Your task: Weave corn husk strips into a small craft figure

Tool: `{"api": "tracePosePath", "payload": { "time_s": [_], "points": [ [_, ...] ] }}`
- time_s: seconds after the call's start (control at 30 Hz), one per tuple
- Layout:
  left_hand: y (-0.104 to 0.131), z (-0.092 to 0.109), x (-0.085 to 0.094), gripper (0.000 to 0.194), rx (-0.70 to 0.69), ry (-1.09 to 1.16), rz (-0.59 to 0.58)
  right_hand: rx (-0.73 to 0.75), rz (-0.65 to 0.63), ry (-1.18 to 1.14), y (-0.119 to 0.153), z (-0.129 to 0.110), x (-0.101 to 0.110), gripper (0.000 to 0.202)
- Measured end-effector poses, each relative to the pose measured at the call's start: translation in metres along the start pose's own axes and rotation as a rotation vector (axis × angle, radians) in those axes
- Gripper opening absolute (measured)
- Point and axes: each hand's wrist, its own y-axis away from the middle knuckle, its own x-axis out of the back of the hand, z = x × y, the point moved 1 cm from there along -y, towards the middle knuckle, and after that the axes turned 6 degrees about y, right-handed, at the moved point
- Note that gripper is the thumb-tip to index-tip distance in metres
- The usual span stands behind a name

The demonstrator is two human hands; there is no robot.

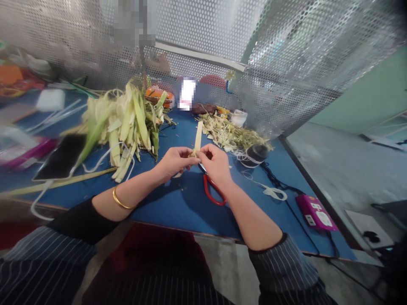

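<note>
Between my two hands, a pale strip of corn husk (198, 136) stands up from the fingertips. My left hand (176, 163) pinches its lower end from the left. Close against it, my right hand (216, 164) pinches the same spot from the right. The fingers partly hide the husk's lower end. Red-handled scissors (213, 195) show below my right hand, their blades mostly covered by it; whether the hand touches them I cannot tell. A large pile of green and pale corn husks (127, 118) lies to the left of my hands.
Husk scraps (222, 133) are heaped behind my right hand, beside a dark spool (257, 153) with white thread. A black phone (60, 156) with a white cable lies at left. On the right sit a magenta power strip (316, 212) and dark cords. A perforated metal screen (203, 29) borders the back.
</note>
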Motion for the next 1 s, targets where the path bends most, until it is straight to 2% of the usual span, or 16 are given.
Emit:
{"api": "tracePosePath", "payload": {
  "time_s": [0.1, 0.17, 0.3, 0.4, 0.6, 0.77, 0.83, 1.0],
  "points": [
    [0.002, 0.001, -0.004, 0.023, -0.102, -0.033, 0.127, -0.008, -0.045, -0.046, -0.001, 0.002, -0.001, 0.018],
    [0.001, 0.001, -0.003, 0.024, -0.13, -0.027, 0.148, 0.006, -0.082, -0.035, -0.002, 0.002, 0.002, 0.017],
    [-0.005, -0.002, 0.006, 0.025, -0.097, 0.003, 0.184, 0.053, -0.291, 0.164, -0.007, 0.0, 0.016, 0.016],
    [-0.01, -0.003, 0.012, 0.02, -0.046, 0.06, 0.182, 0.092, -0.425, 0.186, -0.012, 0.003, 0.028, 0.017],
    [-0.012, -0.003, 0.015, 0.016, -0.017, 0.094, 0.155, 0.09, -0.509, -0.046, -0.015, 0.003, 0.044, 0.033],
    [-0.014, -0.005, 0.016, 0.025, -0.04, 0.058, 0.176, -0.127, -0.625, -0.451, -0.011, -0.001, 0.043, 0.022],
    [-0.015, -0.005, 0.017, 0.025, -0.05, 0.045, 0.179, -0.173, -0.603, -0.538, -0.011, 0.001, 0.039, 0.022],
    [-0.012, -0.005, 0.014, 0.023, -0.059, 0.016, 0.098, -0.114, -0.338, -0.548, -0.016, 0.006, 0.032, 0.011]
  ]
}}
